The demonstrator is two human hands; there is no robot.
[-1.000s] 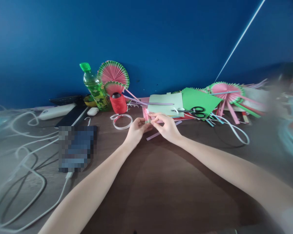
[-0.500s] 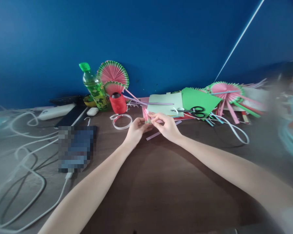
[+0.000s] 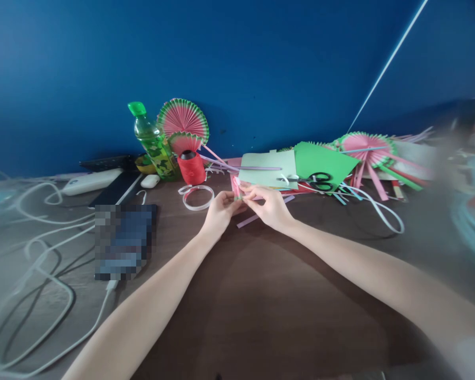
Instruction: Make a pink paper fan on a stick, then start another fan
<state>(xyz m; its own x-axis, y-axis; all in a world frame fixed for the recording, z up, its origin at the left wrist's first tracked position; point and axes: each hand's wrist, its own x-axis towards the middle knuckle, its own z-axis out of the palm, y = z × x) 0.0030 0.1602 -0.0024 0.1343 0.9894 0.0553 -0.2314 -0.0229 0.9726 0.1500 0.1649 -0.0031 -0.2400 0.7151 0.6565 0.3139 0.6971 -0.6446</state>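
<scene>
My left hand [image 3: 220, 211] and my right hand [image 3: 269, 206] meet over the middle of the brown table [image 3: 261, 295]. Both pinch a narrow folded pink paper piece [image 3: 236, 189] that stands upright between the fingertips. The fingers of each hand are closed on it. A loose lilac paper strip [image 3: 257, 216] lies on the table just under my right hand. Behind the hands lie a pale green sheet [image 3: 267, 169] and a bright green sheet [image 3: 324, 161] with black-handled scissors [image 3: 319, 182] on top.
At the back stand a green bottle [image 3: 152, 140], a red thread spool [image 3: 191, 167] and pink pleated paper fans [image 3: 183, 121]. A white tape ring [image 3: 198, 197] lies near the spool. White cables [image 3: 35, 253] and a phone [image 3: 122, 240] fill the left side. More fans and strips [image 3: 366, 150] lie at right.
The hands have stayed in almost the same place; my right fingers have shifted slightly on the pink paper piece. Nothing else has moved.
</scene>
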